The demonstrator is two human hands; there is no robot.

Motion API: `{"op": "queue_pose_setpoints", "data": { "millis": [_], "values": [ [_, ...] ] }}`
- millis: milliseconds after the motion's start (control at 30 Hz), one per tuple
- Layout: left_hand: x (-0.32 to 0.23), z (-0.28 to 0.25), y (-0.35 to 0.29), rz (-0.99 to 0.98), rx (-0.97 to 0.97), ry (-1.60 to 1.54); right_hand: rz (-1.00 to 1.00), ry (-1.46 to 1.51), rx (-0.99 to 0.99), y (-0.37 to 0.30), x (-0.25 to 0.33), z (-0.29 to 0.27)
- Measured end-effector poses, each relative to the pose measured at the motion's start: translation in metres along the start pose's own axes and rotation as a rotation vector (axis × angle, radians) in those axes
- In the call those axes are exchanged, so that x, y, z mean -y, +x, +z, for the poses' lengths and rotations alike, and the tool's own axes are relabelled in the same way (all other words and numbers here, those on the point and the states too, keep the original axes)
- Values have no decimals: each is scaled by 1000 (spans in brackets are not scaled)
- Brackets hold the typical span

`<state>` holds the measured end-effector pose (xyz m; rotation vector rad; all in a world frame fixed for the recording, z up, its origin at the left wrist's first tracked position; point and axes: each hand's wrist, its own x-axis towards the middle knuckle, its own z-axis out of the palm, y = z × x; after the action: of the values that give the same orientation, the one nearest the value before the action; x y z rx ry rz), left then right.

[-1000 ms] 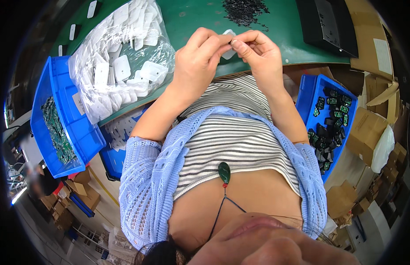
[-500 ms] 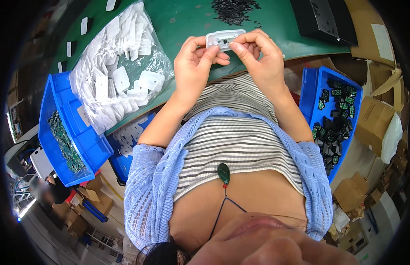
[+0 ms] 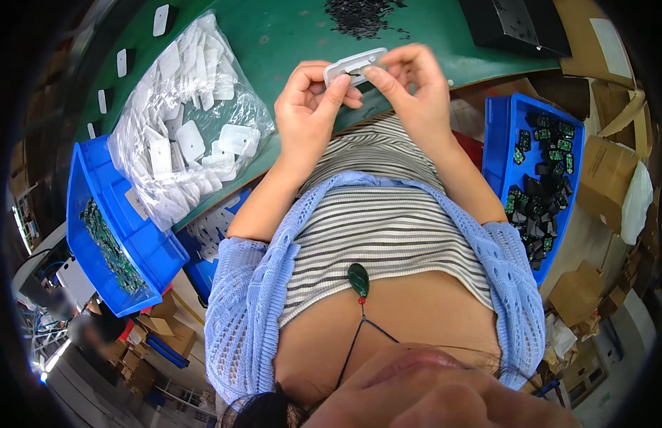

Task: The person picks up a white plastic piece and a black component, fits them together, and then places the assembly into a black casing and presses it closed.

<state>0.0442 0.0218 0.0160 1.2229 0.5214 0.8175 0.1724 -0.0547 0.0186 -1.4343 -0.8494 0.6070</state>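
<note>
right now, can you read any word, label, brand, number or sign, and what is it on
No text can be read.
White label on the cardboard carton at upper right: too small and blurred to read.
Pale label on the left blue bin: too small to read.
White casing in the left hand: no legible marking.

I have room over the green table (image 3: pixel 291 46) between the clear bag (image 3: pixel 234 105) and black box (image 3: pixel 481 28); a heap of small black parts (image 3: pixel 363 16) obstructs the far end, the held white cover (image 3: pixel 356 62) the near edge.
</note>
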Motion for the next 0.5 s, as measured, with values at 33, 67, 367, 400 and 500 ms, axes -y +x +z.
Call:
{"op": "queue_pose_setpoints", "data": {
  "millis": [33, 67, 367, 400, 500],
  "values": [
    [-2, -1, 0, -3, 7, -1, -94, -122, -112, -1, 0, -3],
    [-4, -3, 0, -44, 21, 3, -122, -135, -85, 2, 3, -6],
    [-3, 6, -5, -116, 125, 179, -8, -244, 263, 4, -1, -30],
    [-3, 8, -5, -119, 136, 209, 31, -185, 297, 2, -2, -34],
    [-14, 12, -6, -206, 217, 218, 54, -62, 370, -3, 2, -50]
  ]
}}
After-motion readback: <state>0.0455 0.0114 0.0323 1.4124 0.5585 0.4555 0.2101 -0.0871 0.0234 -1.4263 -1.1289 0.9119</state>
